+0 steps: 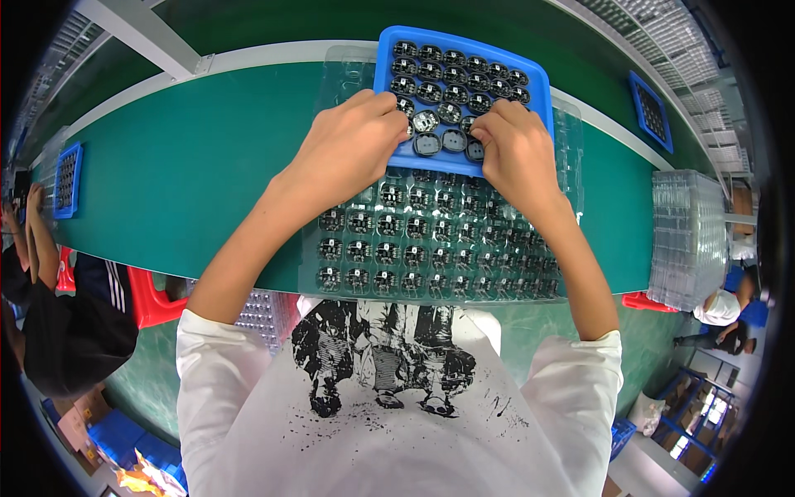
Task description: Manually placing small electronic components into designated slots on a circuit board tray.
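Observation:
A blue tray (546, 91) holds rows of small round black parts with circuit boards (455, 74). My left hand (352, 137) reaches over its left side, fingers closed at the lower rows; what they hold is hidden. From the right, my right hand (522, 153) pinches at a round black part (468, 123) in the tray. Between my hands, one part (426, 122) shows a paler face, and a plain grey-faced part (453, 140) lies below. Nearer me is a clear plastic blister tray (310, 265) with circuit boards (387, 252) in its pockets.
The trays rest on a green-topped table (190, 166). A tall stack of clear trays (686, 236) stands at the right end. Other blue trays (68, 178) lie at far left and far right (651, 112). Another person's arms (41, 236) are at the left, by red stools (153, 298).

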Demonstrator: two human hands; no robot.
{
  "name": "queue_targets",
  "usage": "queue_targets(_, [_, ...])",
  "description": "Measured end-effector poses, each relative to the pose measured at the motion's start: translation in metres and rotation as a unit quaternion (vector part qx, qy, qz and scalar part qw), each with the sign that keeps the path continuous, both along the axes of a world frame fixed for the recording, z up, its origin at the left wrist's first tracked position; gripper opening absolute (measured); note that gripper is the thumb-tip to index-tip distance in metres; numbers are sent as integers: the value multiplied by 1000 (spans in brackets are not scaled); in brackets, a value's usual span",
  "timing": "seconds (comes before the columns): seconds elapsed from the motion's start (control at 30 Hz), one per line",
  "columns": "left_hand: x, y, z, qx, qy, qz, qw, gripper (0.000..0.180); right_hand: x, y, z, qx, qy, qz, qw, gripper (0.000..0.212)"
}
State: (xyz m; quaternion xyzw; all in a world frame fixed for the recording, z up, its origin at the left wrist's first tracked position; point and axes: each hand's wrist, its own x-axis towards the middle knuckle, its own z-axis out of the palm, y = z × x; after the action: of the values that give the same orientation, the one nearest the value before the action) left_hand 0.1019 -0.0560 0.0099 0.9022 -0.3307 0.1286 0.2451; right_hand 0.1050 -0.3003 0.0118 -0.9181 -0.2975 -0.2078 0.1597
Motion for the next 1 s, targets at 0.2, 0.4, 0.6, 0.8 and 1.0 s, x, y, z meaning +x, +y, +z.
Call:
queue_targets(0.2, [0,-1,2,7,7,-7,1000,6,1,-1,0,-14,6,-4,1000,6])
queue_targets(0.4, [4,4,2,-5,47,-4,999,8,2,-1,-5,21,29,-10,999,3])
queue_targets(0.6, [7,11,8,-86,84,-20,993,13,1,-7,-3,68,73,-1,995,13])
queue_targets(0.8, [-27,36,33,-66,132,-41,988,11,-39,-22,24,197,63,-17,978,22])
queue_targets(1.0, [-51,13,13,58,121,-73,988,16,-69,-16,-1,45,83,21,995,19])
